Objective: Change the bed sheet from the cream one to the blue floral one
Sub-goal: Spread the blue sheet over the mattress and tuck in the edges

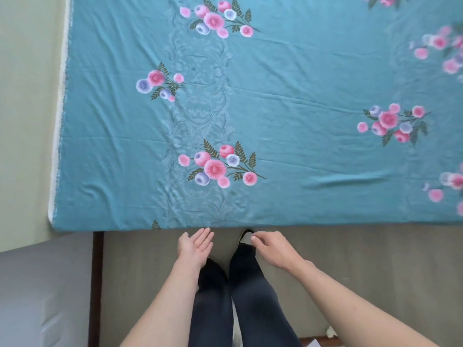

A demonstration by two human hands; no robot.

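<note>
The blue floral sheet [288,101] lies spread flat over the bed, with pink and lilac flower bunches and a few shallow wrinkles. Its white selvedge runs along the left side, and its near edge hangs at the bed's front. My left hand [194,245] hovers just below that near edge, palm up, fingers straight, holding nothing. My right hand [271,246] is beside it, palm down, fingers loosely bent, also holding nothing. Neither hand touches the sheet. No cream sheet is in view.
I stand on the grey floor [375,271] at the bed's near side; my dark-trousered legs [240,296] are below my hands. A pale green wall [27,96] runs along the bed's left. A dark wooden post [96,284] and a grey surface [42,296] sit at lower left.
</note>
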